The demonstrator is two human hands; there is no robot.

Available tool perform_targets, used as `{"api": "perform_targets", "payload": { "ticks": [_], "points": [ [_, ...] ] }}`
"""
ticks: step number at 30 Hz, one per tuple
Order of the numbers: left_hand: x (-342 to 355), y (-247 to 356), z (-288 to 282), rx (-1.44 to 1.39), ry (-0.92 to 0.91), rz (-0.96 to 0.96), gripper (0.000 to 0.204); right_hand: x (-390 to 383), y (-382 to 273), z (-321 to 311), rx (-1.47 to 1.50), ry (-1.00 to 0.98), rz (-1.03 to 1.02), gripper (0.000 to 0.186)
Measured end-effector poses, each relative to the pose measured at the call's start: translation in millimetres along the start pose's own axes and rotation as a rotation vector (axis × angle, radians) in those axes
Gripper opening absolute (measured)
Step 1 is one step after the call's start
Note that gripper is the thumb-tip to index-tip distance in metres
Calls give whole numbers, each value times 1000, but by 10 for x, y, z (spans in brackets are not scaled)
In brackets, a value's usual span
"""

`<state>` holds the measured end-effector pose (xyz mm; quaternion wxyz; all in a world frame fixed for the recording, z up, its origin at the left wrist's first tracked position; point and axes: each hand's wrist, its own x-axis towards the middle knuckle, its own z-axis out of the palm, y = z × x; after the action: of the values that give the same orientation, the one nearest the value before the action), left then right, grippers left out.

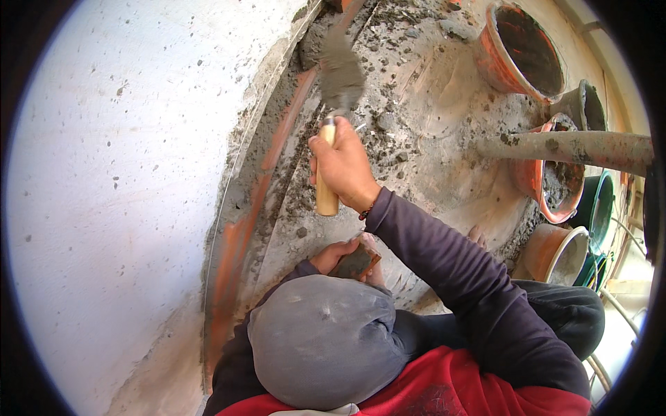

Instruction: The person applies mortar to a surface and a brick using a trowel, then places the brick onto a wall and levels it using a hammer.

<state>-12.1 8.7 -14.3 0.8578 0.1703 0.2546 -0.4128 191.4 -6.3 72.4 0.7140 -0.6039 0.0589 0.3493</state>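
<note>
My right hand (343,163) is wrapped around the pale wooden handle of a trowel (341,73). Its blade, blurred by motion and coated in grey mortar, points away from me over the strip beside the white wall. Closer to my body, my left hand (334,255) grips a small mortar-smeared block (357,262) with a reddish-brown edge; what it is made of is unclear. Rounded grey cloth (326,340), apparently my bent knee, hides part of my left forearm. Along the wall's foot runs an orange-red strip (260,184) smeared with mortar.
The white wall (125,173) fills the left side, with a thin line along its lower edge. Mortar crumbs litter the floor (444,111). At right stand an orange bucket (488,55), a grey bucket (570,104), several more buckets and a thick pole (569,149) crossing them.
</note>
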Motion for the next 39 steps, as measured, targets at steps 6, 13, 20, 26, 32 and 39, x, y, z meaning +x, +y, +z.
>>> {"api": "perform_targets", "payload": {
  "ticks": [6, 13, 20, 26, 32, 39],
  "points": [
    [-26, 13, 46, -40, 23, 14, 56, -15, 91, -202, 116, -1, 33, 21],
    [-30, 25, 37, -15, -31, 47, 53, 242, 25, -531, 363, -222, 346, 31],
    [46, -4, -24, -64, -25, 23, 50, -46, 355, -218, 377, -340, 458, 32],
    [12, 2, -94, -10, -68, -6, 52, -73, 394, -461, -96, -240, 269, 37],
    [-8, 15, -92, -17, -121, -24, 54, 319, -107, -960, -978, -8, -355, 45],
    [14, 35, -121, -46, -184, -30, 54, 791, -702, -1137, -1386, -130, -465, 46]
  ]
}}
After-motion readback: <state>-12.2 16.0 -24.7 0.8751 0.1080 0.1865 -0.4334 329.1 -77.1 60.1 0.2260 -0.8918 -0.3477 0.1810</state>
